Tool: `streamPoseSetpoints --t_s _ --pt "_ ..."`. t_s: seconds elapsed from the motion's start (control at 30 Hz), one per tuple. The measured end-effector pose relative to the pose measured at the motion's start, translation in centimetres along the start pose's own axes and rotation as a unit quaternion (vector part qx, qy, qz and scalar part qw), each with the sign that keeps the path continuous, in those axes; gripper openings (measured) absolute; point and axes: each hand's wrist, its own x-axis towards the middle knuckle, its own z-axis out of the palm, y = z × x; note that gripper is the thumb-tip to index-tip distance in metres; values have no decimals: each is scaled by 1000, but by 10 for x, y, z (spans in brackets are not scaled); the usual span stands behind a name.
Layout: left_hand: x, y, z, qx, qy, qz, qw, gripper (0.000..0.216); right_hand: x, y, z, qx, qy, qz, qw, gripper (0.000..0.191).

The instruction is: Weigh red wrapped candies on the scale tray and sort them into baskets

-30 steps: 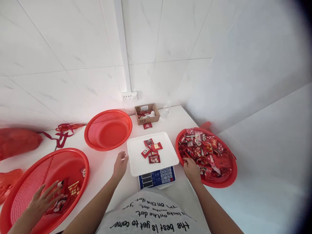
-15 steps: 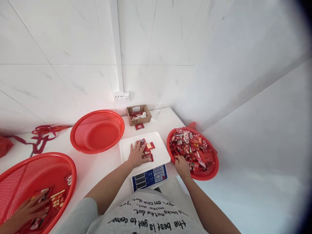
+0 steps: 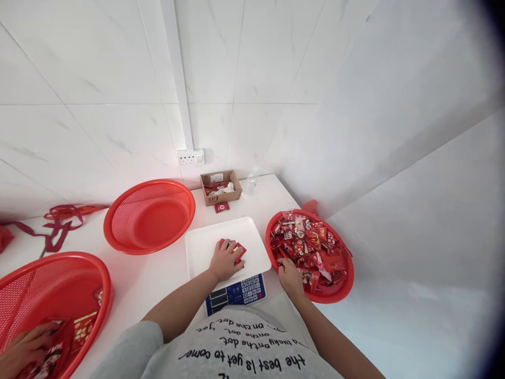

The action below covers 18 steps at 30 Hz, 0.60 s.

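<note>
Left hand point(image 3: 225, 262) half-curling over red packets point(image 3: 243, 250) on white tray point(image 3: 202, 243), grip unclear; gathering apparently under way, lifting not yet done. Right hand point(image 3: 290, 278) bending fingers at basket point(image 3: 349, 284) rim, hold unclear; many packets lying inside.

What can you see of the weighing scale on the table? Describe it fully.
The scale has a white, plastic-looking tray with rounded corners above a blue panel. The panel bears dark displays, too small to read, and pale number keys, plus one red key. It stands on the white table, its near edge partly behind the grey shirt. The left hand partly covers red packets on the tray.
</note>
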Motion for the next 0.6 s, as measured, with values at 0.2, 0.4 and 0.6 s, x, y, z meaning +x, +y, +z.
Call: streamPoseSetpoints --t_s 0.2,0.4,0.6 --pt "10 -4 3 -89 -1 -14 996 30 0 1 0 6 -2 2 1000 36" --pt "25 -11 -9 -218 82 -96 968 23 0 4 3 16 14 -10 1000 35" --pt "48 -34 -52 -414 272 -285 820 30 1 4 3 6 17 -12 1000 36"
